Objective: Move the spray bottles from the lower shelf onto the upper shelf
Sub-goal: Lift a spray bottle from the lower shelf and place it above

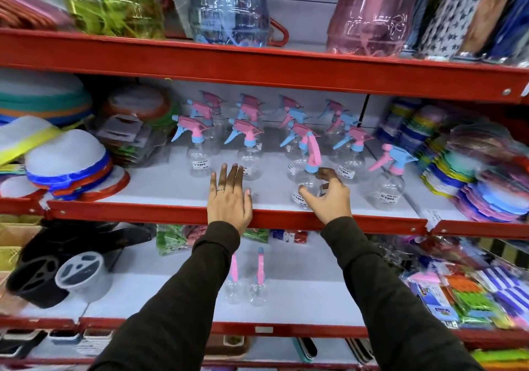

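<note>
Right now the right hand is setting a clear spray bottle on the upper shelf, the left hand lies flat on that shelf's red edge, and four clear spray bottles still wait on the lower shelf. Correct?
Not quite: the head view shows only two clear spray bottles on the lower shelf; the rest holds for the right hand and the left hand.

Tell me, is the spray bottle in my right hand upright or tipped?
Upright: the spray bottle in the right hand has its base toward the shelf, nozzle up.

Three big translucent jugs stand along the top shelf: a green jug point(114, 1), a blue jug point(229, 7) and a pink jug point(372, 12). White mesh covers point(65, 153) pile at middle left, colourful stacked plates point(492, 181) at right. A black fan point(43, 267) lies lower left.
</note>
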A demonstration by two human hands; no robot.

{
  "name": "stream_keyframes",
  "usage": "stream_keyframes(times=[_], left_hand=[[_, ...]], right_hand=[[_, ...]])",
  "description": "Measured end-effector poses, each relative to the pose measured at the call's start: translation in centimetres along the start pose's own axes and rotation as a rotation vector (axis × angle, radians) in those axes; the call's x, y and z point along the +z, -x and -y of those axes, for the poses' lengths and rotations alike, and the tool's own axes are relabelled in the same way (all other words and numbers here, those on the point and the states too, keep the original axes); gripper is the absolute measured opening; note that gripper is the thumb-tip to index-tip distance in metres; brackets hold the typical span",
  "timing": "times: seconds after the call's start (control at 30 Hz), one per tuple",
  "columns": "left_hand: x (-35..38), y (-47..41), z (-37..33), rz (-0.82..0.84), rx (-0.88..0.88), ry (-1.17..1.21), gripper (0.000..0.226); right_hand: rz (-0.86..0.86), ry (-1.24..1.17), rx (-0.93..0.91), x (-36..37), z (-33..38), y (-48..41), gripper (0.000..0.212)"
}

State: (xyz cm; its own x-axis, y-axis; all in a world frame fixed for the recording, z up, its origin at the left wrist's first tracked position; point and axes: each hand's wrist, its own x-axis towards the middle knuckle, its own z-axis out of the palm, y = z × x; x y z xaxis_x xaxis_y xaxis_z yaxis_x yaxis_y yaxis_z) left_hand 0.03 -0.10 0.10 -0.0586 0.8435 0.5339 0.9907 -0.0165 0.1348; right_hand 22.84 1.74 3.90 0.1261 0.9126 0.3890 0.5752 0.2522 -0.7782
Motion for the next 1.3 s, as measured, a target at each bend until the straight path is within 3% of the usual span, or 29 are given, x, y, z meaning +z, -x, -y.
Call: stream_keyframes(times=[0.17,0.53,0.77,1.0,1.3], left_hand=[[0.0,0.0,0.0,0.000,-0.001,-0.009,0.064],[0.0,0.0,-0.1,-0.011,-0.012,0.006,0.065],[0.0,0.1,-0.1,0.000,-0.019,-0.003,0.065],[0.0,0.1,-0.1,0.006,-0.022,-0.025,0.065],[-0.3,0.1,-0.2,0.005,-0.027,-0.024,0.065]], right_hand=[[-0.073,-0.006,0.022,0.6,0.1,0.0,0.085],[-0.102,0.021,-0.028,1.3,-0.3,-0.2,0.064],[-0.092,-0.011,0.008,1.1,-0.2,-0.4,0.087],[-0.079,0.026,-0.024,1.1,-0.7,-0.8,0.065],[-0.032,-0.004,-0.007,1.3,-0.8,-0.7,0.069]])
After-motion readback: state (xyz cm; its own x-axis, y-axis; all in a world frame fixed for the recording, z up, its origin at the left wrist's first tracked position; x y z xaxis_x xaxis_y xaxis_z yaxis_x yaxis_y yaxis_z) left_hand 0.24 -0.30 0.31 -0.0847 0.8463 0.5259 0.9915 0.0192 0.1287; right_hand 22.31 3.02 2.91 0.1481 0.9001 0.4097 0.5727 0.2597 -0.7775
